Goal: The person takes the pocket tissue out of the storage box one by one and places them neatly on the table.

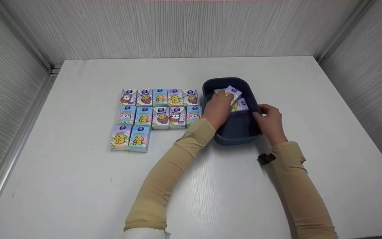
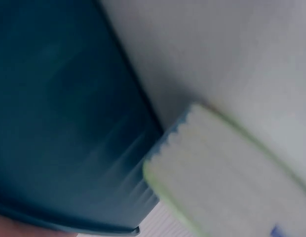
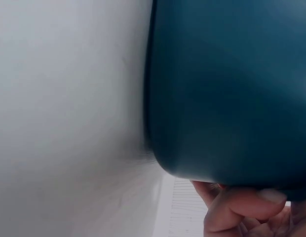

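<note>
A dark blue rectangular bin (image 1: 239,132) stands on the table with several small cartoon-printed boxes inside its far half. My left hand (image 1: 218,109) reaches over the bin's left wall, its fingers gripping a tilted purple-and-white box (image 1: 234,91). Beneath that one, another purple box (image 1: 243,105) lies in the bin, partly covered. At the bin's right wall my right hand (image 1: 270,121) holds the rim, thumb on the edge. In the right wrist view, curled fingers (image 3: 242,207) sit at the edge of the blue bin (image 3: 232,98).
Left of the bin, printed boxes (image 1: 160,118) lie in two full rows and a shorter front row with a purple box (image 1: 120,137) and a blue box (image 1: 139,139). The nearest boxes sit close beside the bin wall. Grey panels (image 1: 177,30) border the white table (image 1: 78,186).
</note>
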Available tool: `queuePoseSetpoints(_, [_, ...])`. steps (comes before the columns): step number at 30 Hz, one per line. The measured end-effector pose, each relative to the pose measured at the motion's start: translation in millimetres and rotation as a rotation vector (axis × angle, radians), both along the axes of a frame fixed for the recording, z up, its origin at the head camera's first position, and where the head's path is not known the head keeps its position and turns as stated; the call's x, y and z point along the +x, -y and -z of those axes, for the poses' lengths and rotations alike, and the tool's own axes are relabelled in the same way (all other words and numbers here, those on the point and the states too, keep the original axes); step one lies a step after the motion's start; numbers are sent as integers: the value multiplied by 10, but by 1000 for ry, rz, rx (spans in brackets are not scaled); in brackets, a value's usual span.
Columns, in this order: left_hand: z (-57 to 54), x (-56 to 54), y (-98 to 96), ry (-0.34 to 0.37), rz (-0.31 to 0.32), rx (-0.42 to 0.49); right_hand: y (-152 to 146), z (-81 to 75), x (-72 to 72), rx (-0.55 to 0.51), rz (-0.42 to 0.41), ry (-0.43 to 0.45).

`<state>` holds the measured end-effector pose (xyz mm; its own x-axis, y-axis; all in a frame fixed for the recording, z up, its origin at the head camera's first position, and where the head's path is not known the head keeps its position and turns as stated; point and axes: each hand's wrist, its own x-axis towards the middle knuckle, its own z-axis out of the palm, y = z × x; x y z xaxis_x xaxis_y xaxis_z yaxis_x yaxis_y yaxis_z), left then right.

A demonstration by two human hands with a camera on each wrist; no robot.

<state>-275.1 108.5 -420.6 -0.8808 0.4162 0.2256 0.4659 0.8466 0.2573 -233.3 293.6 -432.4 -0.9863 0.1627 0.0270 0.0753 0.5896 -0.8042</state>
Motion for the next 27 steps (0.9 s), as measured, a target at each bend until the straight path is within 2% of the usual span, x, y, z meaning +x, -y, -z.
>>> queuePoseSetpoints(4, [-10,-9,26,5,-24,95,0,-2,2,7,-3,-27])
queuePoseSetpoints(9, [-11,-14,70,26,-13,214,5,1,4,25,-7,-58])
queuePoseSetpoints(17, [-18,-14,115,32,-9,389,12,-9,3,18,4,-45])
queuePoseSetpoints(21, [-79,28,174,45,-46,471,4,-17,5,18,1,-32])
queuePoseSetpoints(27, [-254,166,372,16,-70,598,6,-1,6,5,2,-24])
